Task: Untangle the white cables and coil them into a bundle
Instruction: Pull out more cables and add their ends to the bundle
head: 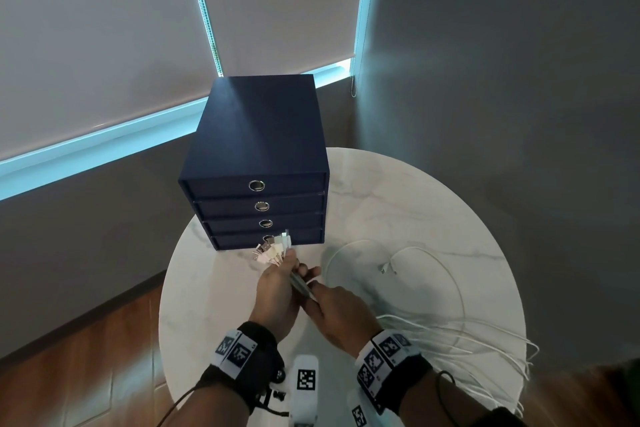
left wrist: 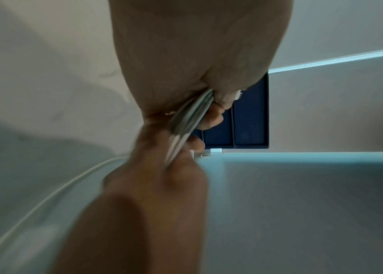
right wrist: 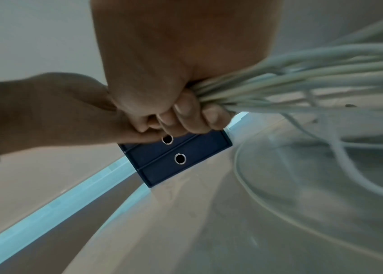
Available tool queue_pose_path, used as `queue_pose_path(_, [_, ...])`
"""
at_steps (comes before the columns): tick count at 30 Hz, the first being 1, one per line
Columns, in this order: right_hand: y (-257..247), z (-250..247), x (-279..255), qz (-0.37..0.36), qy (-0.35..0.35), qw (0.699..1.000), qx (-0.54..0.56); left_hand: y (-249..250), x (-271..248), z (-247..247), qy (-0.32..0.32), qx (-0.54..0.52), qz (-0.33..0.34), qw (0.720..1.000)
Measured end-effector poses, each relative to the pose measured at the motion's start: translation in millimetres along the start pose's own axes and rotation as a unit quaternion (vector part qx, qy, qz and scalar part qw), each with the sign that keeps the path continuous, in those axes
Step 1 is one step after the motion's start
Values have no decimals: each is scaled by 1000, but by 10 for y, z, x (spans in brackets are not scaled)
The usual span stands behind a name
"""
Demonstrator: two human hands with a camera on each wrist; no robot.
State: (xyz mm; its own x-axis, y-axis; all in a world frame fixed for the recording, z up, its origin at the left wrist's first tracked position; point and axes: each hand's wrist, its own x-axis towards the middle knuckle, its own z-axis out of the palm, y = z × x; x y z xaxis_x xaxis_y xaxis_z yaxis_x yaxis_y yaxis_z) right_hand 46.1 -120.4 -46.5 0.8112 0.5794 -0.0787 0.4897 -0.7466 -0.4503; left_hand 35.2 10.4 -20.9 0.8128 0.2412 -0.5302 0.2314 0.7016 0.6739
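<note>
The left hand [head: 277, 291] has a closed grip on the white cables [head: 460, 336] just behind their gathered plugs [head: 275, 250]. Touching it on the right, the right hand [head: 337, 314] clasps the same strands, whose lengths trail past it across the worktop [head: 398, 191]. Ends look sorted; coiling seems still undone, one stray cable [head: 391, 255] lying beyond both grips.

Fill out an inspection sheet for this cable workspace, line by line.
Surface: round white marble table.
Job's things: white cables gathered side by side, plug ends fanned beyond the left hand; the loose lengths trail right, past the table edge.
Clutter: navy drawer box at the table's back; one stray cable lying loose.
Grippers: left hand and right hand both grip the cables.
Cables: black wrist leads.
Surroundings: closed roller blinds, wood floor.
</note>
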Motion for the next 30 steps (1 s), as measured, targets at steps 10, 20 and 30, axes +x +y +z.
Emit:
queue_pose_path(10, [865,188,-521,69,-109,989,-73,113,267,-280,52,6,14,999])
queue_pose_path(20, [1074,-268,-259,123,-199,965,120,-297,309,-546,64,203,4,977])
queue_pose_path(30, [1518,-319,405,373,23,926,52,-484,462,-793,90,246,-24,965])
